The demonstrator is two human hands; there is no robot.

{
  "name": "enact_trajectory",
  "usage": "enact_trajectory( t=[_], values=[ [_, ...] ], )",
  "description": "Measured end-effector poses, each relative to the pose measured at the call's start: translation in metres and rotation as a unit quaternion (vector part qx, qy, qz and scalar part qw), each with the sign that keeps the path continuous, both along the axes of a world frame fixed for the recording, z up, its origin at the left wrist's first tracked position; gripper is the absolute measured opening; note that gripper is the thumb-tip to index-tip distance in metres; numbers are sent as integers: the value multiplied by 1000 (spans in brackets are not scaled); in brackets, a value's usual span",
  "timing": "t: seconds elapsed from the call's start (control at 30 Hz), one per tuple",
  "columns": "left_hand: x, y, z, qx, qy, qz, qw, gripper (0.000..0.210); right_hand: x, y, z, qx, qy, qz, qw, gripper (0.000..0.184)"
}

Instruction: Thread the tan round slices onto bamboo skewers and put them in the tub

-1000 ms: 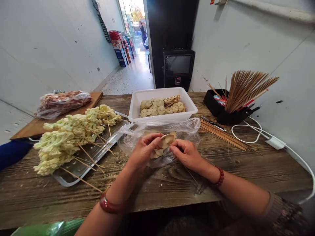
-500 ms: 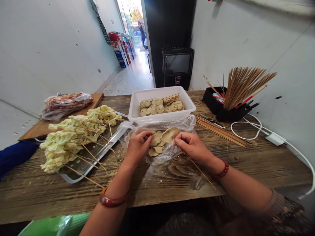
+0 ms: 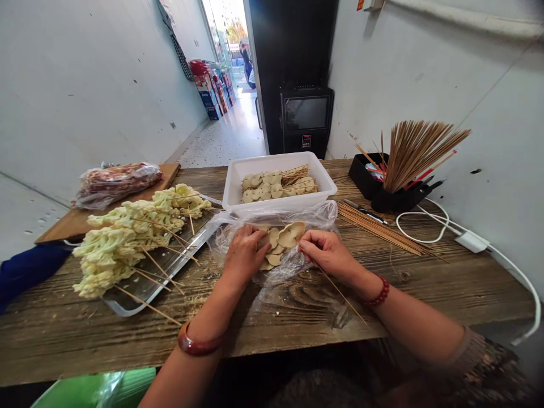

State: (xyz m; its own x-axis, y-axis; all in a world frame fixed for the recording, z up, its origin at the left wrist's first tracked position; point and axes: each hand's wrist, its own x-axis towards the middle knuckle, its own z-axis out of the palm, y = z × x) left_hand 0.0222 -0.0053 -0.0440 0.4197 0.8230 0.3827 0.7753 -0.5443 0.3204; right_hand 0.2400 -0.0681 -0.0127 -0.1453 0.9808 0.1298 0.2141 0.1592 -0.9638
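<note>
My right hand pinches a thin wooden skewer, whose free end slants down towards the table's front edge. At the skewer's other end, a thin beige round slice sits just beyond my fingertips. My left hand is bent over more beige slices lying on a clear plastic bag. Its fingers curl down with the thumb towards them; whatever they hold is hidden. Behind the bag, a white plastic tub contains skewers threaded with similar slices.
Cauliflower skewers lie on a metal tray at left. Behind them, a bagged reddish food rests on a wooden board. Loose skewers, a black holder full of skewers and a white cable are at right.
My left hand has moved slightly right and lower over the slices, covering more of them. My right hand keeps its pinch on the skewer and has barely shifted.
</note>
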Motion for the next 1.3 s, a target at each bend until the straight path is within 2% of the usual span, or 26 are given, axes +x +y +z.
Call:
enact_trajectory(
  t=[0.17, 0.37, 0.43, 0.53, 0.63, 0.73, 0.87, 1.03, 1.17, 1.3],
  values=[
    [3, 1, 0, -25, -50, -16, 998, 5, 0, 0, -1, -2, -6, 2, 1000, 22],
    [4, 1, 4, -57, -137, -7, 989, 8, 1, 0, 0, -15, 4, 5, 1000, 22],
    [3, -1, 8, -97, -197, -15, 975, 5, 1, 0, 1, -17, 8, 5, 1000, 22],
    [2, -4, 16, -205, -329, -20, 922, 6, 1, 0, 1, -14, 17, 11, 1000, 22],
    [2, -7, 22, -307, -460, -18, 833, 20, 1, -2, 2, -13, 19, 20, 1000, 23],
    [3, -9, 26, -350, -530, -14, 772, 26, 0, -5, 3, -8, 9, 27, 1000, 23],
    [3, -10, 29, -360, -579, 5, 731, 34, 0, -7, 3, -10, -6, 43, 999, 24],
    [0, -11, 32, -387, -619, -7, 684, 42, -1, -9, 3, -12, -14, 58, 998, 23],
    [0, -11, 33, -394, -631, -4, 668, 41, -4, -11, 3, -26, -9, 72, 997, 24],
    [-1, -11, 34, -393, -634, 9, 667, 40, -6, -14, 3, -45, -11, 80, 996, 25]
  ],
)
